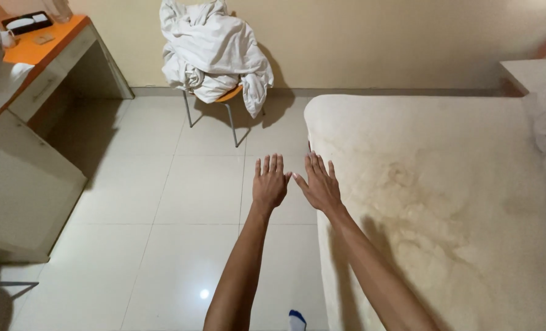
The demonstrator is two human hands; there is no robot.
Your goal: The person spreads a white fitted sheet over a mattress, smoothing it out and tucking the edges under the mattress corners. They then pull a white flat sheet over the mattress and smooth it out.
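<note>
Standing at the left is a desk point(46, 49), then a chair point(231, 122) heaped with white linen point(215, 49), both well apart from the hands. The left hand point(270, 184) is open, flat and empty over the floor point(163, 202), its thumb almost meeting the right hand point(319, 184), equally spread and empty just beside the bare mattress point(444, 184) corner. It looks like a reach with nothing gripped; taking hold would call for fingers curling on that near edge.
</note>
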